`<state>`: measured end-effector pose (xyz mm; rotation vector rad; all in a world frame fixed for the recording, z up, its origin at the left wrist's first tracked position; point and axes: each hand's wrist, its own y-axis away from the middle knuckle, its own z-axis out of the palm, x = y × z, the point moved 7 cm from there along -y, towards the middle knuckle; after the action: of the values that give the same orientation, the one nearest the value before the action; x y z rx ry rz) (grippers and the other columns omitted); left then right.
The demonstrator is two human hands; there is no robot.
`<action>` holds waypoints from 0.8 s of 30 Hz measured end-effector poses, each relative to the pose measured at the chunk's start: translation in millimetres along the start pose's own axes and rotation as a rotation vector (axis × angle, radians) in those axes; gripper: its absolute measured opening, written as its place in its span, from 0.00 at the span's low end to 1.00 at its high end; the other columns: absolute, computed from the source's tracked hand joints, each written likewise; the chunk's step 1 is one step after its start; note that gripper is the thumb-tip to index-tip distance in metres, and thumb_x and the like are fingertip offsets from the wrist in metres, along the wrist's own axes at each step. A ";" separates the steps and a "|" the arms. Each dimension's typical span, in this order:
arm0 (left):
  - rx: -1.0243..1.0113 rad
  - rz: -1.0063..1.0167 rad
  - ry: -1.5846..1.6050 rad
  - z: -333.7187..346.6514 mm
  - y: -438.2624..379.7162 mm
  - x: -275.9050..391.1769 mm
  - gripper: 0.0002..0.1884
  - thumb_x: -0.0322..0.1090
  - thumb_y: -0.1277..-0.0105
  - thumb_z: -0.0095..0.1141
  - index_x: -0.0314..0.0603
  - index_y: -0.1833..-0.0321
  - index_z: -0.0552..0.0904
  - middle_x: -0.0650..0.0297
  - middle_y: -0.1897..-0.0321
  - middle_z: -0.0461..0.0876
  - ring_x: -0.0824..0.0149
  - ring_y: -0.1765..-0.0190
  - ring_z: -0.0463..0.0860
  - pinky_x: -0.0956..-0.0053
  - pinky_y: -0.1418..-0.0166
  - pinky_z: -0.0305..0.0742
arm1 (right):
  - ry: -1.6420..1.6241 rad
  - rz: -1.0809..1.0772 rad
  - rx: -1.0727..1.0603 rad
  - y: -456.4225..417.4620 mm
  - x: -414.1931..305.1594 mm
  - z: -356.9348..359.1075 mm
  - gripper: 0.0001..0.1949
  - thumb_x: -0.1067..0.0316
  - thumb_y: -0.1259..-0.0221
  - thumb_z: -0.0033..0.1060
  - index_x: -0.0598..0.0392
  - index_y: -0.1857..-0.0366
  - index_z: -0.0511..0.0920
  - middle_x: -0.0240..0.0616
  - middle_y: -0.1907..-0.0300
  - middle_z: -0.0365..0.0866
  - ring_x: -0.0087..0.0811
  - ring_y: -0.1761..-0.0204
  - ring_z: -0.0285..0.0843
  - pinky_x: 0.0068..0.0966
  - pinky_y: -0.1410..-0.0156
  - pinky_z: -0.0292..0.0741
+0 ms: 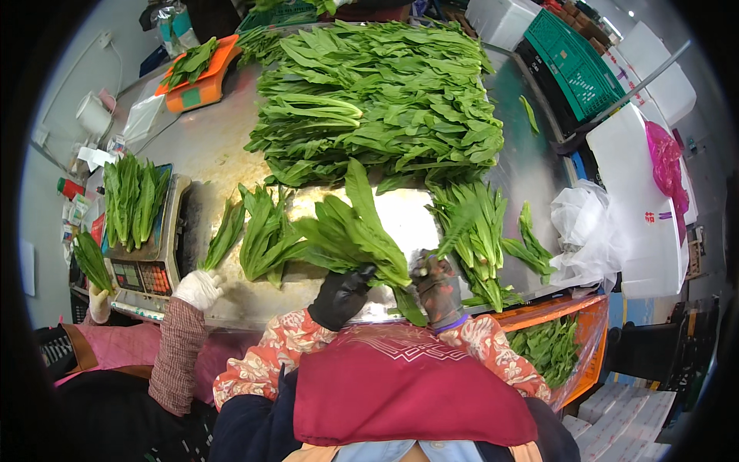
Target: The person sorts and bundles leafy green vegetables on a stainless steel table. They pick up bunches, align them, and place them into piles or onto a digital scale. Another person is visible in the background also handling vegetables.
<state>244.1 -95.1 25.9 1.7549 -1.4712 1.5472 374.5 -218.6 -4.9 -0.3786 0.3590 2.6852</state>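
Note:
My left hand (pixel 342 295), in a black glove, is closed around a bunch of long-leaf lettuce (pixel 369 239), its leaves fanned upward and the stalk ends towards my right hand. My right hand (pixel 437 289), in a dark, stained glove, has its fingers curled at the base of a motion-blurred leaf (pixel 462 224). Right of it lies a pile of lettuce stalks (pixel 482 248), with a few loose leaves (pixel 528 248) beyond. Another small lettuce bunch (pixel 265 239) rests on the metal table (pixel 225 150) to the left of my held bunch.
A large lettuce heap (pixel 381 98) covers the table's far middle. At left, a co-worker's white-gloved hand (pixel 199 287) holds leaves near a scale (pixel 144 277) loaded with lettuce. An orange scale (pixel 196 95) stands farther back. An orange crate (pixel 592 346) sits below the table edge at right.

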 end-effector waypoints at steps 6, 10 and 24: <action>0.117 -0.167 0.119 -54.7 7.8 -1.3 0.12 0.27 0.39 0.54 0.30 0.53 0.79 0.59 0.64 0.83 0.66 0.63 0.80 0.71 0.57 0.75 | 0.483 -0.655 0.410 18.0 -167.6 -146.5 0.10 0.66 0.36 0.54 0.48 0.53 0.72 0.31 0.59 0.76 0.20 0.67 0.75 0.20 0.68 0.80; 0.303 -0.788 0.121 -100.0 47.0 -74.2 0.20 0.33 0.43 0.61 0.30 0.49 0.76 0.60 0.62 0.81 0.71 0.62 0.77 0.76 0.58 0.73 | 1.238 -0.634 0.315 28.0 -180.3 -69.6 0.23 0.57 0.40 0.59 0.46 0.41 0.68 0.37 0.52 0.76 0.29 0.61 0.76 0.25 0.69 0.80; 0.421 -0.751 -0.182 -186.3 52.3 -64.6 0.33 0.37 0.38 0.59 0.35 0.32 0.62 0.54 0.40 0.72 0.66 0.43 0.74 0.75 0.41 0.67 | 2.451 -0.519 0.487 51.1 -170.4 -40.1 0.23 0.62 0.45 0.61 0.54 0.44 0.73 0.46 0.50 0.77 0.46 0.49 0.74 0.36 0.44 0.72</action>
<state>117.9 64.4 11.6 2.3553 -0.4226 1.3467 511.5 -336.1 21.0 -2.6141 1.0673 0.2641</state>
